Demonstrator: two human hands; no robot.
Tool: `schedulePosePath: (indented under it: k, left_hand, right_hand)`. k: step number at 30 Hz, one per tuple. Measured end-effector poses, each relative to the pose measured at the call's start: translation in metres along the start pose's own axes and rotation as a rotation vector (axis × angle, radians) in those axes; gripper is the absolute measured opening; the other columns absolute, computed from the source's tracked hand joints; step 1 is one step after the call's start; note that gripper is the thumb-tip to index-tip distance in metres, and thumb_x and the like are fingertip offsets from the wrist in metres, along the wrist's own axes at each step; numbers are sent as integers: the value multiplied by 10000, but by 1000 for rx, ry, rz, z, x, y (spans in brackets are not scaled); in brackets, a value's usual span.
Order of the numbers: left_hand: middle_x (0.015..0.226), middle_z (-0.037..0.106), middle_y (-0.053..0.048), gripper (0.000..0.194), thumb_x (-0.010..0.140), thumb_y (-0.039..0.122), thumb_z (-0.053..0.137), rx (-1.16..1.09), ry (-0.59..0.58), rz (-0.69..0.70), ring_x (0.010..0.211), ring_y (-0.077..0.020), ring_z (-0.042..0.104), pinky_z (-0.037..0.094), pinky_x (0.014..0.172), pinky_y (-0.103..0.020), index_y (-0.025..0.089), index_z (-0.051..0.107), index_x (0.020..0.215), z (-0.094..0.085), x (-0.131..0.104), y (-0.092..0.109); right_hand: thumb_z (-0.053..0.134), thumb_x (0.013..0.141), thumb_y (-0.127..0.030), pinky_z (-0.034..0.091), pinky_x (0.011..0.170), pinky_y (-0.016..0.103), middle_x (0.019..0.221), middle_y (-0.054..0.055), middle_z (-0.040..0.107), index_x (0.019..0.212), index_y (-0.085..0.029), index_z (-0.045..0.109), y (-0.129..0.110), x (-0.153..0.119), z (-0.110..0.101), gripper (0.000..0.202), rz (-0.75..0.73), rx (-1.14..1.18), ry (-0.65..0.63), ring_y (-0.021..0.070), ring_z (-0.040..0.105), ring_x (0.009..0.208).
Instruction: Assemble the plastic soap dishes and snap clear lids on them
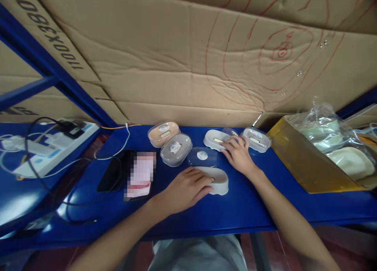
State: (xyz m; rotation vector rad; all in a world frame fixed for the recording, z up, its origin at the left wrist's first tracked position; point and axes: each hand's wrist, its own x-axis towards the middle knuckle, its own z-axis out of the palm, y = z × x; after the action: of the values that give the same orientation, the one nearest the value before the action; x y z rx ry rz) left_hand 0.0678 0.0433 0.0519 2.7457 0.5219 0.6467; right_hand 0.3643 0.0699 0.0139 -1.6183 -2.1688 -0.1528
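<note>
My left hand [188,188] is curled over the left end of a pale grey oval soap dish [220,182], its fingertips by the small cream piece in the middle. Farther back, my right hand [238,153] has its fingers bent at the right end of another pale soap dish [209,137]; its grip is partly hidden. A clear lid [228,131] shows behind those fingers. Between the two dishes lies a clear lid with a round label [202,156]. Right of my right hand sits a lidded grey soap dish [256,139].
At the left stand a lidded peach soap dish [163,133] and a lidded grey one [176,150]. Beside them lie a phone [141,176], a dark flat object [112,176] and a power strip [44,157] with cables. A yellow bin [294,161] holds bagged dishes. Cardboard [161,59] walls the back.
</note>
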Motion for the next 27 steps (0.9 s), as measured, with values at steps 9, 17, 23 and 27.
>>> schedulePosePath:
  k: [9, 17, 23, 27]
  left_hand:
    - [1224, 815, -47, 147, 1102, 329, 654, 108, 28, 63, 1159, -222, 743, 502, 1046, -400, 197, 703, 1146, 23, 3, 0]
    - [1169, 815, -36, 150, 1103, 332, 653, 139, 73, 52, 1126, -217, 712, 476, 1006, -389, 205, 709, 1159, 22, 3, 1]
    - [1373, 758, -78, 189, 1099, 261, 632, 335, 260, -131, 1255, -286, 683, 419, 1127, -501, 260, 746, 1249, 22, 13, -6]
    - [1427, 707, -125, 218, 1092, 242, 607, 411, 290, -273, 1273, -341, 663, 410, 1126, -577, 264, 771, 1235, 23, 22, -15]
  right_hand:
    - [360, 1164, -380, 96, 1296, 702, 1279, 109, 791, 1220, -253, 650, -9, -2, -7, 321, -38, 76, -13, 321, 527, 1508]
    - [305, 1165, -394, 267, 1259, 583, 1336, 131, 758, 1257, -248, 660, 2, 0, -5, 395, 38, 103, 103, 286, 634, 1360]
    - [410, 1149, -430, 276, 1239, 568, 1424, 89, 738, 1349, -291, 688, 2, 5, -3, 370, 24, 93, 136, 306, 567, 1433]
    - [391, 1140, -409, 318, 1232, 564, 1540, 107, 657, 1417, -285, 676, 22, 8, -10, 417, 58, 56, 155, 315, 529, 1472]
